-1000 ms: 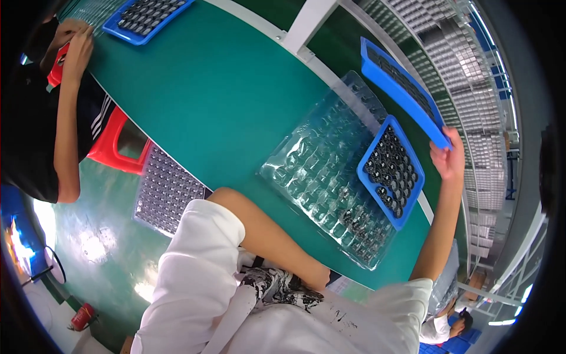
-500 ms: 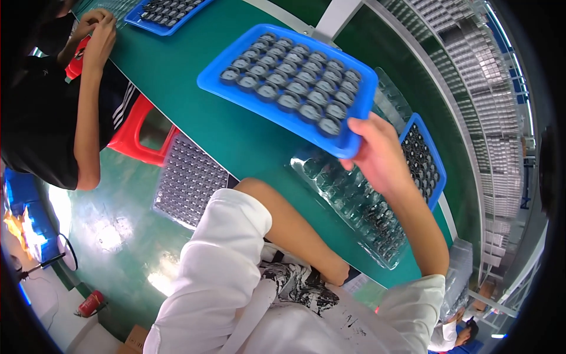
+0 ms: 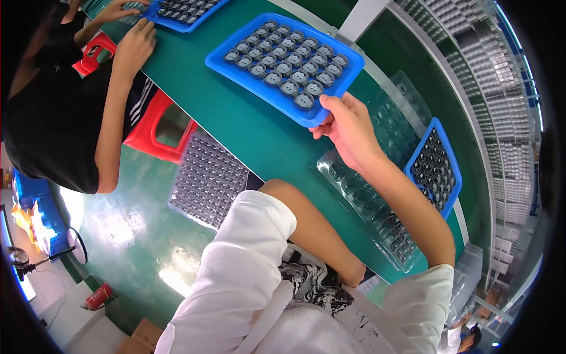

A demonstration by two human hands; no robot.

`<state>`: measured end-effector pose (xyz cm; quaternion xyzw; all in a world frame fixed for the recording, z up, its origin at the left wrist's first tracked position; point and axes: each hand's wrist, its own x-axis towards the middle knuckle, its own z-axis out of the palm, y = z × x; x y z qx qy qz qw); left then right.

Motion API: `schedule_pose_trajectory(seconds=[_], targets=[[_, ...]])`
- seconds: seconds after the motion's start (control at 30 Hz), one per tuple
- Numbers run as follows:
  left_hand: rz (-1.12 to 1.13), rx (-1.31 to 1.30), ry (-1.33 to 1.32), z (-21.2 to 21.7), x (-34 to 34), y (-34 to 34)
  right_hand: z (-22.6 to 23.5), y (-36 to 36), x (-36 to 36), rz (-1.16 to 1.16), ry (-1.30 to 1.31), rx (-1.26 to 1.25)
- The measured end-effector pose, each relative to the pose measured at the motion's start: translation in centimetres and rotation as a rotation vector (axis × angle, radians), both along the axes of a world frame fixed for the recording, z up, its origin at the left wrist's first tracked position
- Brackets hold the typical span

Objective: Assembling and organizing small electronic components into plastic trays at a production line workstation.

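My right hand (image 3: 352, 127) grips a blue tray (image 3: 221, 66) at its near right corner, thumb on the rim and fingers curled beneath. On the tray sit rows of round parts (image 3: 283, 67) with dark rims and pale faces. Whether the tray's underside touches the green table (image 3: 236, 130) cannot be made out. My left hand (image 3: 354, 275) is low at the table's near edge by my lap, its fingers hidden. Beneath my right forearm, a clear plastic blister tray (image 3: 359, 194) lies on the table, dark parts in some pockets. Beyond it is another clear blister tray (image 3: 398, 109).
A smaller blue tray (image 3: 457, 177) of dark parts lies at the right. At the far left, a person (image 3: 53, 130) in black works beside another blue tray (image 3: 171, 25). A red stool (image 3: 147, 133) and a filled parts tray (image 3: 209, 180) are below the table's left edge.
The held blue tray has moved slightly away and looks lower and flatter over the table. My right hand went with it. The co-worker's hands have moved apart toward their blue tray.
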<state>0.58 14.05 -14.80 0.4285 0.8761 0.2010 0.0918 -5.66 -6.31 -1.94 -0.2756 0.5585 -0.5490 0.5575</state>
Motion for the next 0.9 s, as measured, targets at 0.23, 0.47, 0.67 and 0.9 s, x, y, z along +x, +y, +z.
schedule_pose_trajectory(seconds=[0.23, 0.47, 0.67, 0.9], targets=[[-0.233, 0.051, 0.13, -0.5, -0.7, 2.5, 0.4, -1.2, 1.0, 0.07, -0.134, 0.217], [-0.156, -0.001, 0.134, 1.0, 0.1, 1.6, 2.1, 1.6, 1.1, 0.113, -0.205, 0.273], [-0.184, 0.052, 0.055, 1.6, 0.1, 0.9, 5.7, 18.0, 0.2, 0.201, 0.66, -0.19], [-0.206, -0.015, -0.086, 2.6, 0.0, 2.8, 2.2, 30.1, -3.2, -0.138, 1.316, 0.11]])
